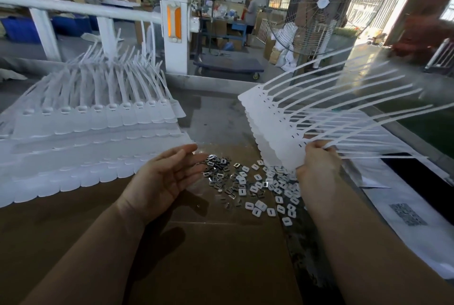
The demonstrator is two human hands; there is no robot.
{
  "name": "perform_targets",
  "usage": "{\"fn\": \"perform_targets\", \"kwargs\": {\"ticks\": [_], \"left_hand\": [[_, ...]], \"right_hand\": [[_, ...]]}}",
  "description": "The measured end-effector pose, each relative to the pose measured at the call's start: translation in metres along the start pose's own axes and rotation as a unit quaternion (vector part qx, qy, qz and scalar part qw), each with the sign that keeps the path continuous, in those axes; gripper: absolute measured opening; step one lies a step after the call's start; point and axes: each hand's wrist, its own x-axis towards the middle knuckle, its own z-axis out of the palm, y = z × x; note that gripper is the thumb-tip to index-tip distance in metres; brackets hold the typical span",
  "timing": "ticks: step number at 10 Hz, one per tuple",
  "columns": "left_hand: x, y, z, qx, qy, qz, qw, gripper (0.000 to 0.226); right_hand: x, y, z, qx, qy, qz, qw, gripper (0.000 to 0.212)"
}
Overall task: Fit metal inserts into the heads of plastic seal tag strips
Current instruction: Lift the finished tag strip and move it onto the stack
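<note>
On our bench (221,118), stacked tag strips (93,132) lie at left; loose metal inserts (221,172) and plastic caps (272,196) scatter at centre on cardboard (208,255). Our right hand (317,162) holds a raised strip sheet (277,130) right of them; a fan (324,5) stands behind.

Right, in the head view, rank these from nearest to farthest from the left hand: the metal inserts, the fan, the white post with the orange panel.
1. Metal inserts: piled on the cardboard just right of the left hand's fingertips.
2. White post: beyond the table, straight ahead, at the railing.
3. Fan: far right, past the table's edge, behind the strips held in the right hand.
</note>
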Motion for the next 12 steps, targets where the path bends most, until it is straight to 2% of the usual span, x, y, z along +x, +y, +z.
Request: {"fn": "perform_targets", "kwargs": {"ticks": [1,2,3,5,6,7,8,9,10,11,12], "left_hand": [[0.001,0.001,0.001,-0.003,0.003,-0.005,1.000,0.034],[0.001,0.001,0.001,0.000,0.005,-0.007,1.000,0.034],[0.001,0.001,0.001,-0.001,0.005,-0.009,1.000,0.035],[0.001,0.003,0.000,0.001,0.004,-0.013,1.000,0.035],[0.001,0.004,0.000,0.002,0.003,-0.014,1.000,0.035],[0.000,0.004,0.000,0.007,0.003,-0.011,1.000,0.035],[-0.001,0.003,0.001,0.021,-0.001,-0.005,1.000,0.036],[-0.002,0.001,0.002,0.034,-0.002,0.003,0.999,0.035],[-0.003,0.000,0.002,0.037,0.003,0.006,0.999,0.034],[-0.003,0.000,0.002,0.037,0.006,0.009,0.999,0.033],[-0.002,-0.001,0.002,0.038,0.006,0.009,0.999,0.034]], "right_hand": [[0.002,-0.003,0.015,-0.006,-0.022,0.059,0.998,0.033],[0.002,-0.005,0.020,-0.287,-0.042,0.053,0.956,0.038],[0.008,-0.003,0.019,-0.390,-0.064,0.000,0.919,0.037],[0.009,-0.013,0.025,-0.436,-0.107,-0.026,0.893,0.038],[0.011,-0.016,0.024,-0.434,-0.104,-0.063,0.893,0.036],[0.011,-0.015,0.020,-0.461,-0.085,-0.142,0.872,0.031],[0.005,-0.011,0.022,-0.420,-0.066,-0.124,0.896,0.045],[0.003,-0.004,0.026,-0.335,-0.159,-0.073,0.926,0.043],[0.007,-0.005,0.023,-0.381,-0.119,-0.063,0.915,0.036],[0.013,-0.005,0.015,-0.460,-0.109,-0.107,0.875,0.035],[0.006,-0.005,0.013,-0.421,-0.112,-0.061,0.898,0.034]]}}
